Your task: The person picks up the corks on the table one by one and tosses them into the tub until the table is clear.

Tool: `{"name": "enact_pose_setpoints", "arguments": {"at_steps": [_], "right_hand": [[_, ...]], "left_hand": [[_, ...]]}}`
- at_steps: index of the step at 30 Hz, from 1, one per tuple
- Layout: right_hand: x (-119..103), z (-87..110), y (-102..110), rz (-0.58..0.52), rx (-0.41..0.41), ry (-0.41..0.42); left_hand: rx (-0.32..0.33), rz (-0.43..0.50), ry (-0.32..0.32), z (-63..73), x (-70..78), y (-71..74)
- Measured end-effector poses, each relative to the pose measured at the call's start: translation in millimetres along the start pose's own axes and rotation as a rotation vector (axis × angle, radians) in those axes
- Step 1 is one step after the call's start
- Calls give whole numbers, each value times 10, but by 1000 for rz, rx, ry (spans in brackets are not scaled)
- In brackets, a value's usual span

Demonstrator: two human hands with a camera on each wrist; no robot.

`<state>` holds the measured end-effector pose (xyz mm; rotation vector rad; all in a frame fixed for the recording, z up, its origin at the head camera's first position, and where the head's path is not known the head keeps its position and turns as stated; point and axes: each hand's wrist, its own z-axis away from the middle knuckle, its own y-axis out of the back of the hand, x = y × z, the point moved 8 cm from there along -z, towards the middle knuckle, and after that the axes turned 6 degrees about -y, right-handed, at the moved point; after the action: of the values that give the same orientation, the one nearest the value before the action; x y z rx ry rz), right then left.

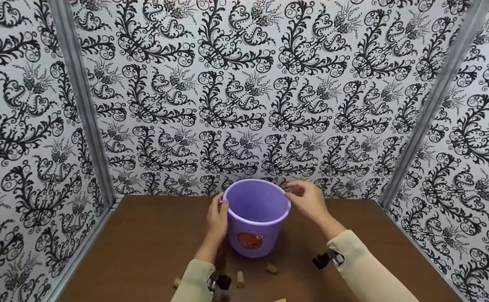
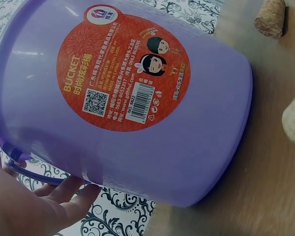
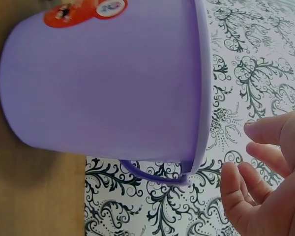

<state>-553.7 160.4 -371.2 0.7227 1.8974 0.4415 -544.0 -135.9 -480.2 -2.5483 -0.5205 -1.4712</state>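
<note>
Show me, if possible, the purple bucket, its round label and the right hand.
Purple bucket point(image 3: 108, 93): right wrist view, on the outer wall.
Round label point(image 2: 123, 69): left wrist view, on its middle.
Right hand point(image 1: 310, 202): head view, on its middle.

Purple bucket point(image 2: 206, 103), red label point(image 2: 120, 69), left hand point(image 2: 42, 206) alongside, cork point(image 2: 270, 18)

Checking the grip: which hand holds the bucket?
The left hand: it grips the bucket at the side, while the right hand, open, hovers just off the rim.

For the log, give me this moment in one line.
left hand holds bucket; right hand beside rim, not touching; corks on table
</note>
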Motion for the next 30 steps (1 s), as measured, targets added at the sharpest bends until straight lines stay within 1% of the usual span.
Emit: {"name": "enact_pose_setpoints", "arguments": {"at_steps": [6,10,15,17,21,25,30], "right_hand": [[14,229,191,-48,62,-3],[39,389,245,-58,71,-2],[153,611,260,-54,87,-15],[220,695,252,-58,92,-25],[338,838,206,-82,85,-45],[405,927,151,-99,65,-55],[439,1019,89,-83,14,-73]], "left_hand": [[2,41,-38,-28,3,-2],[8,24,-26,-19,13,5],[-9,21,-16,5,6,-8],[-14,21,-10,22,-23,-20],[-15,19,-5,41,-25,-8],[-12,9,-13,25,-3,15],[-14,21,-12,9,-3,-3]]}}
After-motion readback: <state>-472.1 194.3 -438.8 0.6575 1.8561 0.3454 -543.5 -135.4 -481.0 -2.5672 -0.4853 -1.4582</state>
